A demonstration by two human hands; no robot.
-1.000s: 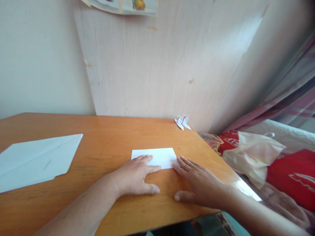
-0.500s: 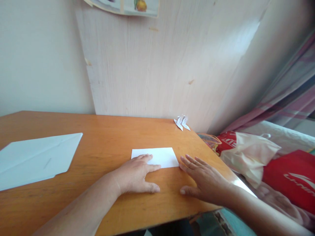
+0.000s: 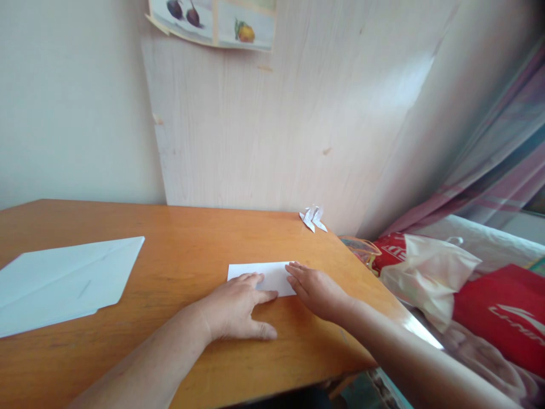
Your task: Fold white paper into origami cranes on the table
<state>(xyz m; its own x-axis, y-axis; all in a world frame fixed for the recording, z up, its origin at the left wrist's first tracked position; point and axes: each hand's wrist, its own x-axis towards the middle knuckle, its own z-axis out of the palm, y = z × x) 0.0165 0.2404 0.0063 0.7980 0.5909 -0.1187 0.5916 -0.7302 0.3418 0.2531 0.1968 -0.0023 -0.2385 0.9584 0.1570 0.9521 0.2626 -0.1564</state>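
"Head view: condition?"

"White paper (image 3: 275, 275) lies on the tabletop (image 3: 191, 233), in front of the person. Left hand (image 3: 238, 305) rests on its left part, fingers spread, gripping nothing."

"Change noted?"

"Right hand (image 3: 318, 291), a moment earlier beside the right edge, now lies over the paper's right end, fingers together. Whether they pinch it, I cannot tell."

"Significance?"

"Both ends now appear covered; I judge the paper better steadied."

The left hand (image 3: 242, 304) is hiding the eight-o'clock corner of the paper (image 3: 275, 277), the right hand (image 3: 319, 292) its three-o'clock edge. The view is cutting off the poster (image 3: 221, 25) at eleven, the stack (image 3: 70, 281) at eight and the red bag (image 3: 496, 304) at four.
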